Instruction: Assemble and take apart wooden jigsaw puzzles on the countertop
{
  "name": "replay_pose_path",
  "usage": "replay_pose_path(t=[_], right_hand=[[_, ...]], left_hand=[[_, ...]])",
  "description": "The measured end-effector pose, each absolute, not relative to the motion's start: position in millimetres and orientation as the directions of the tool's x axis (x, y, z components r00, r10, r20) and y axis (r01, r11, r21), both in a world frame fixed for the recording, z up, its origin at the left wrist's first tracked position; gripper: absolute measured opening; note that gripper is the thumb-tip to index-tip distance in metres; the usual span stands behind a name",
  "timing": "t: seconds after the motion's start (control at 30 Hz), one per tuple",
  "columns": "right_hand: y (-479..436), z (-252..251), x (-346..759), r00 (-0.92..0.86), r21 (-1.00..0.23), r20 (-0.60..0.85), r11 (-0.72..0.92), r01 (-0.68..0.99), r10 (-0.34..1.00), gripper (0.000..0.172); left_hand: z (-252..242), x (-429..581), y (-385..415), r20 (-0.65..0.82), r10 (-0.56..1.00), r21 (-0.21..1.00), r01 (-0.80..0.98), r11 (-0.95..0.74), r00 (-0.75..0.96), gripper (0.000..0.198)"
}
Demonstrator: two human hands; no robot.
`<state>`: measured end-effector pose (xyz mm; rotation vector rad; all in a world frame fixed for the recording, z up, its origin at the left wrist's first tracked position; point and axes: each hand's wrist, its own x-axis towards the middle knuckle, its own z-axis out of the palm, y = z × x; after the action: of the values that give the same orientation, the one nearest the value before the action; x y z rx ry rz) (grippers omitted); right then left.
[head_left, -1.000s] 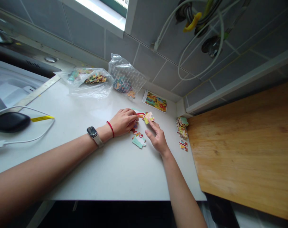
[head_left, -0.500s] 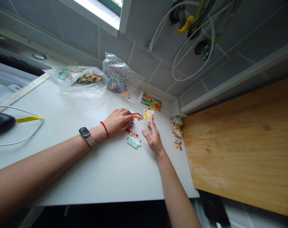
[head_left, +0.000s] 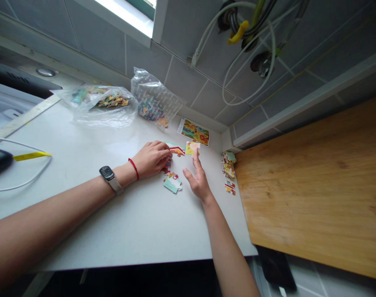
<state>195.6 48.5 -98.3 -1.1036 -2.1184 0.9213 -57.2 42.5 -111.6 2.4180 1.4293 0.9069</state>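
My left hand (head_left: 154, 158) rests on the white table with its fingers curled down onto jigsaw puzzle pieces (head_left: 176, 151), hiding part of them. To its right, a yellow puzzle piece (head_left: 190, 149) lies close beside those pieces. The outstretched index finger of my right hand (head_left: 199, 180) touches this yellow piece, and the thumb is held apart from it. Nearer me, below the left fingertips, are a mint-green and white puzzle piece (head_left: 173, 184) and some partly covered reddish-purple ones.
Behind my hands lies a colourful picture card (head_left: 194, 131). Two clear plastic bags (head_left: 113, 115) of pieces stand at the back left. Several stacked pieces (head_left: 228, 165) sit by a wooden board (head_left: 311, 185) at the right. A black mouse-like object (head_left: 0, 161) is at the left.
The whole scene has shifted slightly left in view. Both hands keep nearly the same pose over the puzzle pieces.
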Motion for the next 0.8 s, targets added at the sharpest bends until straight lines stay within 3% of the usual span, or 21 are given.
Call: replay_pose_path(t=[0.63,0.7,0.8], right_hand=[[47.9,-99.4,195.4,-0.503,-0.752,0.230,0.480,0.452,0.833,0.088],[47.7,-97.7,194.5,-0.447,-0.759,0.259,0.467,0.453,0.856,0.081],[49.4,-95.6,193.9,-0.265,-0.774,0.328,0.419,0.475,0.907,0.055]], left_hand=[[-112.3,-56.7,41.8,0.400,0.847,0.442,0.736,-0.512,0.349,0.022],[-111.2,-56.5,41.6,0.399,0.848,0.442,0.737,-0.511,0.349,0.022],[-109.9,-56.4,41.6,0.394,0.851,0.444,0.738,-0.508,0.348,0.023]])
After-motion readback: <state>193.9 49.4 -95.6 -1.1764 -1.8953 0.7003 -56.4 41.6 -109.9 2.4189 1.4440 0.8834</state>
